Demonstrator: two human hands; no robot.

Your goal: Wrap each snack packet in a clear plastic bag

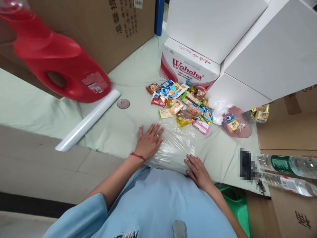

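Note:
A sheet of clear plastic film [170, 145] lies on the pale green tablecloth, close against my body. My left hand [149, 141] rests flat on its left edge, fingers spread, with a ring and a red wrist cord. On the right edge of the film lies my right hand [198, 171], palm down with the fingers stretched out. Neither hand grips anything. Just beyond the film is a heap of wrapped snacks [182, 105] in many colours. Whether the film is a flat sheet or a bag, I cannot tell.
A white film roll [88, 121], a round brownish disc [123, 103] and a red detergent bottle [66, 66] are at left. White boxes [190, 66] stand behind the snacks. To the right are a pink plate [247, 130] with snacks, a crumpled white bag [218, 109] and water bottles [300, 166].

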